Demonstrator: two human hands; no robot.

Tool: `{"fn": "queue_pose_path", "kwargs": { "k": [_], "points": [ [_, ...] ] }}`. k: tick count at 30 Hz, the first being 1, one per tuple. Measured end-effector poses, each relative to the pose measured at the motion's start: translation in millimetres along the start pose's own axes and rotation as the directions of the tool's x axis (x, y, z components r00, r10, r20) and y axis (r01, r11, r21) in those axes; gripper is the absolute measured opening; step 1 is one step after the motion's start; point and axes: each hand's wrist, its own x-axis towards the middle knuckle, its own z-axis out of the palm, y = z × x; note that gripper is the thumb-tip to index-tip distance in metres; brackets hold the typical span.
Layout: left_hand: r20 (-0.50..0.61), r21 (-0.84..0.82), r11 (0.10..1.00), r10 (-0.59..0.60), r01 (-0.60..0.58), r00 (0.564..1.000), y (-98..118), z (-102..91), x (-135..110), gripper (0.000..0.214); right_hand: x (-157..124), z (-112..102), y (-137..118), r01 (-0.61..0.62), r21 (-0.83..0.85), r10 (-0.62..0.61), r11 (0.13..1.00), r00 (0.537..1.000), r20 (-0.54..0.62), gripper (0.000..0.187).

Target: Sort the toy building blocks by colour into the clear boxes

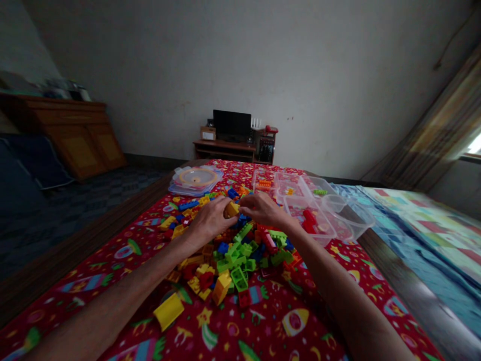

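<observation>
Above a pile of building blocks, my left hand (212,219) is closed around a yellow building block (233,208). My right hand (263,208) comes in from the other side, its fingers bent and drawn together at the edge of that same block. Part of the block is hidden by the left fingers. Green blocks (235,254) lie heaped just below both hands, with yellow, blue, red and orange ones around them. A curved yellow piece (169,312) lies apart, nearest to me.
Clear plastic containers (328,220) stand to the right, several with a few blocks inside: red blocks (309,221), an orange block (265,183), a green block (320,192). Clear lids (195,179) are stacked at the back left. A red patterned cloth (259,331) covers the table.
</observation>
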Motion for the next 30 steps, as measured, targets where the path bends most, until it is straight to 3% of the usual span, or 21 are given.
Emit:
{"fn": "queue_pose_path", "kwargs": {
  "k": [5,9,12,15,22,30],
  "points": [
    [-0.007,-0.072,0.997,-0.014,0.013,1.0,-4.9,4.3,2.2,0.031,2.6,-0.2,9.7,-0.088,0.045,0.091,0.995,0.994,-0.067,0.019],
    [-0.005,-0.156,0.987,-0.024,0.023,1.0,-8.2,7.8,3.3,0.049,4.9,4.4,14.5,-0.102,0.252,0.099,0.962,0.995,0.026,0.027],
    [0.023,-0.176,0.982,-0.059,0.062,0.998,-6.2,5.7,3.3,0.057,5.6,8.6,16.3,-0.102,0.316,0.089,0.943,0.994,0.058,0.025],
    [0.031,-0.183,0.977,-0.105,0.108,0.994,-2.9,3.6,3.1,0.059,5.3,9.2,16.4,-0.113,0.303,0.102,0.946,0.993,0.055,0.022],
    [0.015,-0.187,0.97,-0.153,0.153,0.988,-6.0,5.1,4.0,0.035,1.8,-2.9,13.9,-0.059,0.146,0.053,0.987,0.998,0.045,0.018],
    [0.031,-0.456,0.888,-0.054,0.062,0.998,-25.6,-0.9,13.3,0.055,-3.1,-15.1,27.4,-0.101,0.255,0.086,0.962,0.994,0.071,0.023]
  ]
}}
